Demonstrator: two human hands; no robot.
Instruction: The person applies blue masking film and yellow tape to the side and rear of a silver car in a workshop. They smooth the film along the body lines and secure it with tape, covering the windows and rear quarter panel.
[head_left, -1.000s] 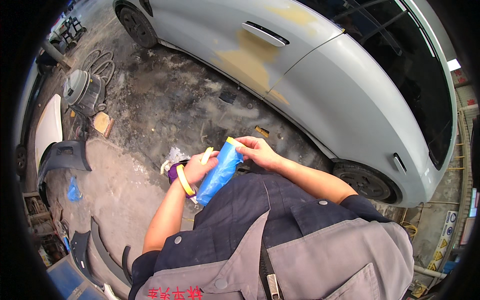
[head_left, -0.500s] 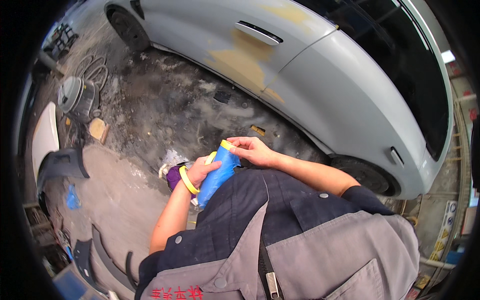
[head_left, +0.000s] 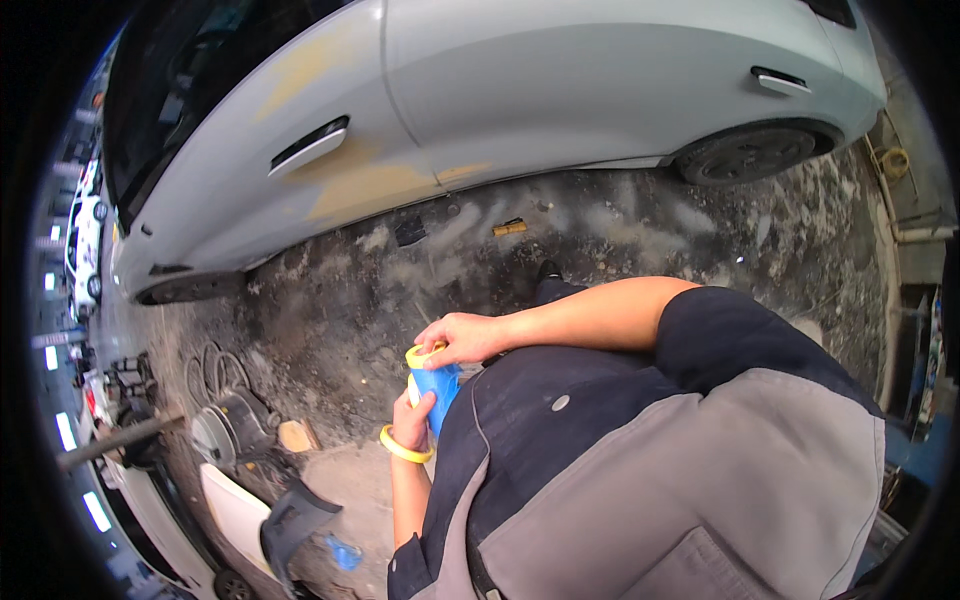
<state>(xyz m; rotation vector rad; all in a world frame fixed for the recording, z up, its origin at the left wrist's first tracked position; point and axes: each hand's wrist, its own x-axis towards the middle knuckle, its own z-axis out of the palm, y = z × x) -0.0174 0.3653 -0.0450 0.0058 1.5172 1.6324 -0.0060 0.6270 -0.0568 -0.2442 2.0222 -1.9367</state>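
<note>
Close against my body, a roll of blue masking film (head_left: 436, 382) with a yellow tape band at its top end stands nearly upright. My left hand (head_left: 410, 422) is wrapped round its side, thumb across the blue film. The fingers of my right hand (head_left: 464, 338) bend over the top end and grip the yellow band. A bit of yellow shows between the left hand and the roll, partly hidden. Round my left wrist hangs a yellow tape ring (head_left: 405, 447). The roll's lower end is hidden behind my jacket.
Ahead stands a grey car (head_left: 560, 90) with tan filler patches (head_left: 375, 180) on its side. On the stained floor lie a yellow-brown block (head_left: 510, 228), a dark flat piece (head_left: 410, 231), and blue film (head_left: 343, 552). At left are a vacuum (head_left: 232, 428) and loose body panels (head_left: 300, 520).
My view has swung left, so the car lies straighter across the top and its rear wheel shows fully. Both hands stay on the masking film roll.
</note>
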